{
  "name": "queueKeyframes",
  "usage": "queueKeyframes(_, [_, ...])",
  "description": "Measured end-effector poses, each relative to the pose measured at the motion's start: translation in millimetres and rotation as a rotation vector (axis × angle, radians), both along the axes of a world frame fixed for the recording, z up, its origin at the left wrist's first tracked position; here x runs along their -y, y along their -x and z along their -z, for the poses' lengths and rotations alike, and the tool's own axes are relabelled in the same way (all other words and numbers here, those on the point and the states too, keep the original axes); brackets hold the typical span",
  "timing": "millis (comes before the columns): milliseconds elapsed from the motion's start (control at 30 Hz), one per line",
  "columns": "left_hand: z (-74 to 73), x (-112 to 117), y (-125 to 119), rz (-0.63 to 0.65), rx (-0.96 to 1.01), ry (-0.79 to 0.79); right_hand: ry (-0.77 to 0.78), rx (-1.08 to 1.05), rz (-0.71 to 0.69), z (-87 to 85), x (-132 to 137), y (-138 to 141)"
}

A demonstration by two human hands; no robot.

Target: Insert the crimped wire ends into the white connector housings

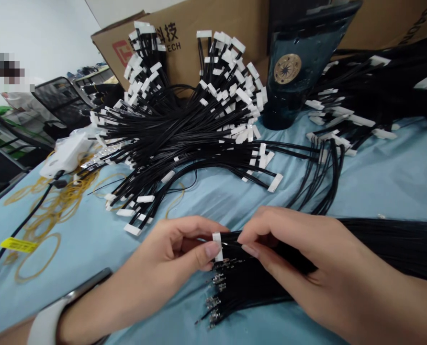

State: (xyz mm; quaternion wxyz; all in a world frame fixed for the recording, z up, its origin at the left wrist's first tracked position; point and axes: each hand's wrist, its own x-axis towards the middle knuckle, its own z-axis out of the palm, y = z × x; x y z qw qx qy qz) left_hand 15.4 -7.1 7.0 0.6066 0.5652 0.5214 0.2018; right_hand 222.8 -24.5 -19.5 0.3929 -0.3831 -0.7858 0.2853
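My left hand [185, 244] pinches a white connector housing [218, 247] between thumb and fingers, at the near middle of the table. Just to its right, my right hand [292, 249] is closed, thumb and forefinger pressed together on a thin black wire [231, 243] that runs to the housing. How deep the wire end sits in the housing I cannot tell. Beneath both hands lies a thick bundle of black wires [252, 287], with bare metal crimp terminals [215, 303] at its left end. My right hand covers part of this bundle.
A large heap of black cables [177, 124] with white connectors fills the back middle, before a cardboard box [235, 19]. A blue tumbler [288, 91] stands right of it; more cables [342, 115] lie beyond. Yellow rubber bands [66, 201] and a white power strip [68, 155] are left.
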Motion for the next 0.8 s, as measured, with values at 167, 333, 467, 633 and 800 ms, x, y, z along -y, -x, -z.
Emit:
queueKeyframes(167, [2.9, 1.8, 0.7, -0.019, 0.071, 0.006, -0.005, -0.016, 0.002, 2.1, -0.4, 0.1])
queueKeyframes(333, [0.3, 2.4, 0.6, 0.002, 0.041, 0.017, 0.024, 0.059, 0.036, 3.1, 1.3, -1.0])
queueKeyframes(467, [0.9, 1.3, 0.3, 0.001, 0.036, 0.006, -0.034, 0.099, 0.034, 4.3, 1.5, 0.4])
queueKeyframes(633, [2.7, -0.1, -0.2, 0.013, 0.03, -0.016, 0.023, 0.023, 0.012, 4.0, -0.7, 2.3])
queueKeyframes(800, [2.8, 0.4, -0.1, 0.009, 0.033, -0.019, 0.071, -0.029, 0.012, 5.4, -0.6, 4.1])
